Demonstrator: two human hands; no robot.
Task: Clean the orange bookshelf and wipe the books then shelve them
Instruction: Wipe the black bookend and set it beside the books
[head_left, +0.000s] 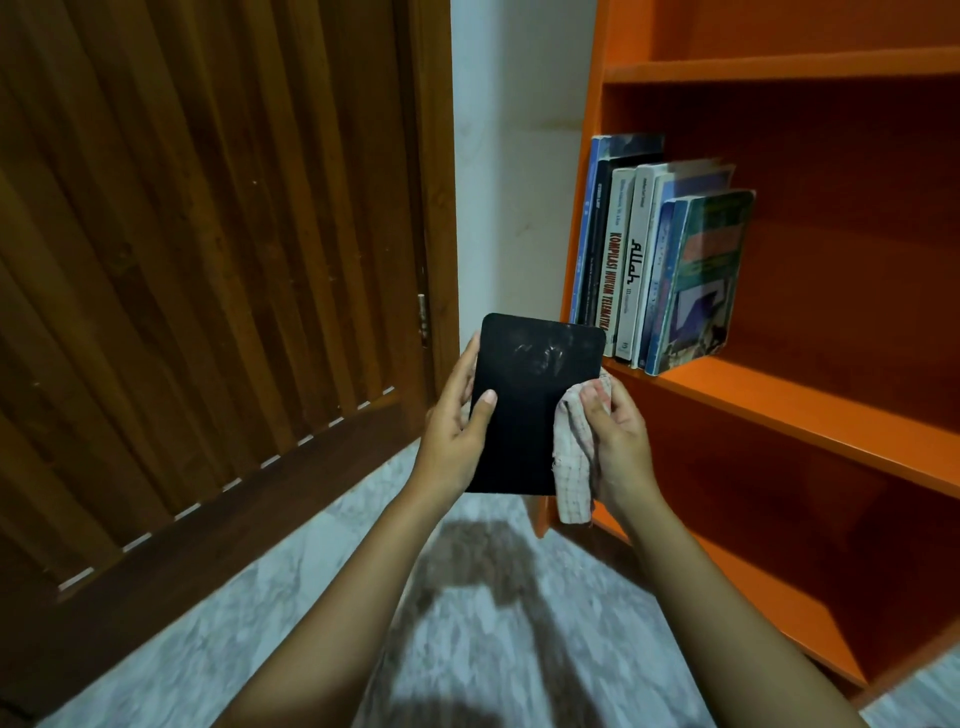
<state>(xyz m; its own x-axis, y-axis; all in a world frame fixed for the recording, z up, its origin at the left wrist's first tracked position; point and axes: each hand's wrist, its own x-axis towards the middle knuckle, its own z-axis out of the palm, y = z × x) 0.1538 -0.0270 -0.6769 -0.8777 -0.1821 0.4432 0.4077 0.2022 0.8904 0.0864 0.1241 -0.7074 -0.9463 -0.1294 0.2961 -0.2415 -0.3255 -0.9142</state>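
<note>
Two forearms, bare from wrist to lower frame edge. Left hand (457, 423) bare; thumbnail short, plain, pale. Right hand (618, 447) bare, back of hand toward camera. Above elbows out of frame, clothing can't tell.

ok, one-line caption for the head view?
Left hand holds a smudged black book; right hand holds a checked cloth against it, beside the orange bookshelf.

Slatted wooden door (208, 260) (dark brown) beside a white wall (519, 156).
</note>
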